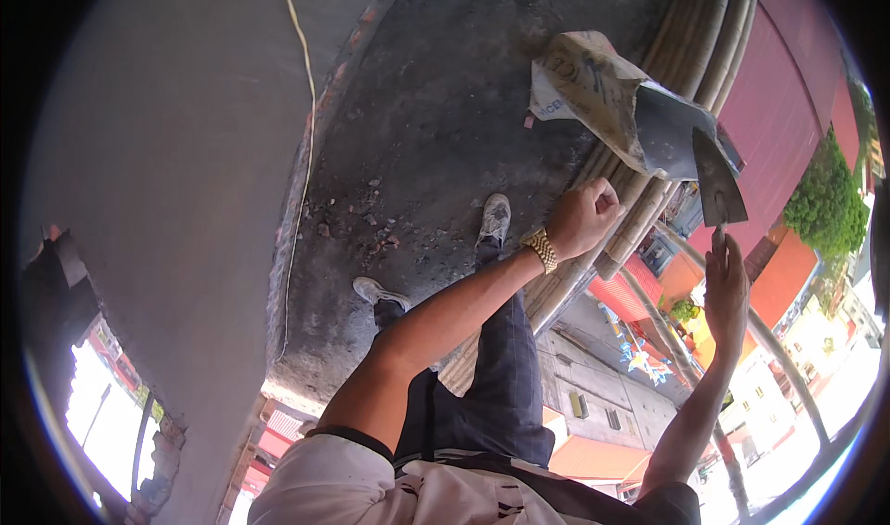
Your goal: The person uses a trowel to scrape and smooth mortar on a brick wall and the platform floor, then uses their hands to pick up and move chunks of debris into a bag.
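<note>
My right hand [726,289] grips the handle of a pointing-style trowel [718,182], its flat grey metal blade angled upward beside the mouth of a torn cement bag [593,80]. The pale bag lies on its side, and its open end shows a smooth grey surface [672,131]; I cannot tell whether that is mortar or lining. Just below the bag, my left hand [579,219] is closed with the fingers curled in and nothing visible in them. A gold-coloured watch [540,250] sits on my left wrist.
Bamboo poles [691,38] run along the platform's right side, with rooftops and a street far below. At left stands a grey plastered wall [167,173] with a yellowish cable [306,52] along it. Rubble [375,224] lies near my shoes on the dark floor.
</note>
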Demonstrator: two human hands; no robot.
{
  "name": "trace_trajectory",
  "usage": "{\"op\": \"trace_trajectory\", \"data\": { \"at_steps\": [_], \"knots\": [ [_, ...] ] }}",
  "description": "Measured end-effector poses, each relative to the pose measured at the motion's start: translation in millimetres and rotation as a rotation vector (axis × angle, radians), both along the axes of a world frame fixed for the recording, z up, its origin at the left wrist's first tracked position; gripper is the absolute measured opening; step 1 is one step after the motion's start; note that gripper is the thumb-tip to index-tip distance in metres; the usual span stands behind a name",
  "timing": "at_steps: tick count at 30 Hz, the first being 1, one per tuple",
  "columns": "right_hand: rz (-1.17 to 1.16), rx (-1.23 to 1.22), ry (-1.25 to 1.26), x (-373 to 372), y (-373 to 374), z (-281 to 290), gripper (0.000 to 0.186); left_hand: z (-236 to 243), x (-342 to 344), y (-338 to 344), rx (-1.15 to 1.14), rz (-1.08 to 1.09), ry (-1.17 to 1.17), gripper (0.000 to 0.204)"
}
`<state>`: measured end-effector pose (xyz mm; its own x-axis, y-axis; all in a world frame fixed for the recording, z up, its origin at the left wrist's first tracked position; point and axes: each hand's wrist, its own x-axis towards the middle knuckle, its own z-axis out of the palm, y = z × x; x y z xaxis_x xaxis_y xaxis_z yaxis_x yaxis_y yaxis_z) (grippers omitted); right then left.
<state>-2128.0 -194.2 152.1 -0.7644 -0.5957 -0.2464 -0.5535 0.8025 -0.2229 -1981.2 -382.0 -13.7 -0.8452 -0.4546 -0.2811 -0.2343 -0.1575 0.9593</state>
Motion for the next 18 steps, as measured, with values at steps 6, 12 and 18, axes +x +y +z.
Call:
{"op": "trace_trajectory", "data": {
  "at_steps": [6, 12, 18],
  "knots": [
    [0.010, -0.031, -0.741, 193, -66, -204, 0.045, -191, 336, 69, 0.293, 0.242, -0.762, 0.051],
    [0.360, 0.271, -0.670, 274, -165, -505, 0.034, -332, 574, 97, 1.097, 0.993, -0.999, 0.077],
    [0.793, -0.090, -0.286, 328, -235, -708, 0.031, -493, 672, -31, 0.794, 1.564, -0.935, 0.103]
  ]
}}
